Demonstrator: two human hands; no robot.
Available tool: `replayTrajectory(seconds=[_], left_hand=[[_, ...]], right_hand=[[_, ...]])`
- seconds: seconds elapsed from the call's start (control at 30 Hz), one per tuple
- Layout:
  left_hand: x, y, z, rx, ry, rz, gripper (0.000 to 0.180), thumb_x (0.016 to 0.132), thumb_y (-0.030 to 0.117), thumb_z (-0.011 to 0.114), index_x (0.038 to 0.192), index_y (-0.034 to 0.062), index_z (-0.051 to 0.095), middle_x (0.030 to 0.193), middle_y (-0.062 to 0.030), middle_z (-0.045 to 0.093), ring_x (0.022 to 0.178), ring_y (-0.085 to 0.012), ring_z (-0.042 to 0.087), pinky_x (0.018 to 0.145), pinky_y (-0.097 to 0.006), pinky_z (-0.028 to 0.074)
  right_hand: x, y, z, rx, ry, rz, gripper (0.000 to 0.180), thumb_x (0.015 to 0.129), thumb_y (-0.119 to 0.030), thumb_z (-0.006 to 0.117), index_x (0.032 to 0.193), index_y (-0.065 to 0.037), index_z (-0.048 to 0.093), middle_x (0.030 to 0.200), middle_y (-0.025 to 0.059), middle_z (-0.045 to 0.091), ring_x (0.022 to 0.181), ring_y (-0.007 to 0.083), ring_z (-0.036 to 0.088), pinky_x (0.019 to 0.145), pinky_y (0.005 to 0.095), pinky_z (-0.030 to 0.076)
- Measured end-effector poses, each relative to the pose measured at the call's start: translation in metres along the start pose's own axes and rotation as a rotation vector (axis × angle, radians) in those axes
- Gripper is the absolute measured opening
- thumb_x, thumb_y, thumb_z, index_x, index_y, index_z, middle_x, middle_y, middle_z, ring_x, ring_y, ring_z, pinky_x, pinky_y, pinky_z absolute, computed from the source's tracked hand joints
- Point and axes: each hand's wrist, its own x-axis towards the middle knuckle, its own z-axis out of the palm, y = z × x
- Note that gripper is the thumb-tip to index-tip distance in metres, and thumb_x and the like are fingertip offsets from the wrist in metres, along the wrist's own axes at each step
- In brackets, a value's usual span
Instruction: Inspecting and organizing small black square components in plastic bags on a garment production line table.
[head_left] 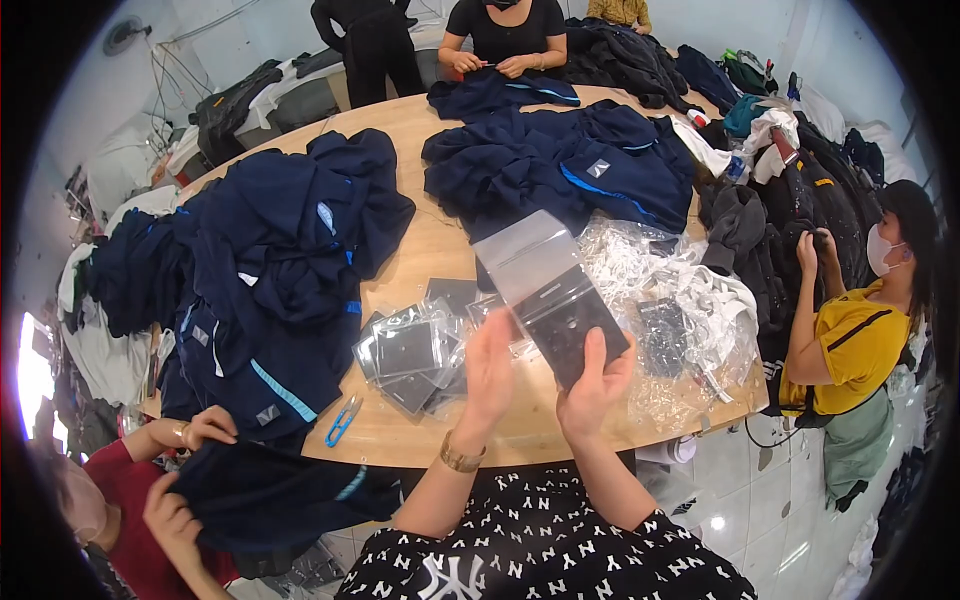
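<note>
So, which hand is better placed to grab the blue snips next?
Probably the left hand: it's nearer the snips, while the right hand grips the dark packet. The left is blurred beside the packet; whether it touches it, I can't tell.

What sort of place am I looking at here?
Probably a garment workshop: heaps of navy clothing lie on a large wooden table, blue thread snips rest near its edge, and a person in yellow handles dark garments.
</note>
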Motion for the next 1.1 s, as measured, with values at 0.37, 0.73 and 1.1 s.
replayTrajectory(seconds=[0.37,0.73,1.1], left_hand=[[-0.005,0.008,0.003,0.787,-0.032,0.366,0.001,0.079,0.001,0.053,0.08,-0.0002,0.053,0.072,-0.0121,0.054,0.067,-0.0264,0.055,0.059,-0.031,0.043],[-0.005,0.002,-0.011,0.69,-0.17,0.374,0.008,0.077,0.0,0.054,0.085,0.0005,0.052,0.079,-0.011,0.055,0.073,-0.0271,0.055,0.066,-0.033,0.044],[-0.002,0.013,0.002,-0.371,0.07,-0.308,0.017,0.08,0.004,0.062,0.096,0.0025,0.058,0.089,-0.0037,0.061,0.079,-0.0123,0.059,0.069,-0.024,0.047]], right_hand=[[0.003,-0.002,-0.007,0.02,-0.016,0.015,0.015,0.088,-0.016,0.051,0.095,-0.006,0.042,0.076,0.0034,0.054,0.048,0.0061,0.048,0.033,0.0191,0.035],[0.005,-0.002,-0.002,0.058,0.07,-0.068,0.014,0.089,-0.014,0.05,0.098,-0.006,0.043,0.081,0.0024,0.054,0.063,0.005,0.05,0.051,0.0197,0.042],[0.021,-0.011,-0.012,-0.012,-0.622,-0.073,0.085,0.076,-0.058,0.055,0.13,0.001,0.026,0.122,0.0194,0.041,0.113,0.0239,0.041,0.094,0.0345,0.033]])
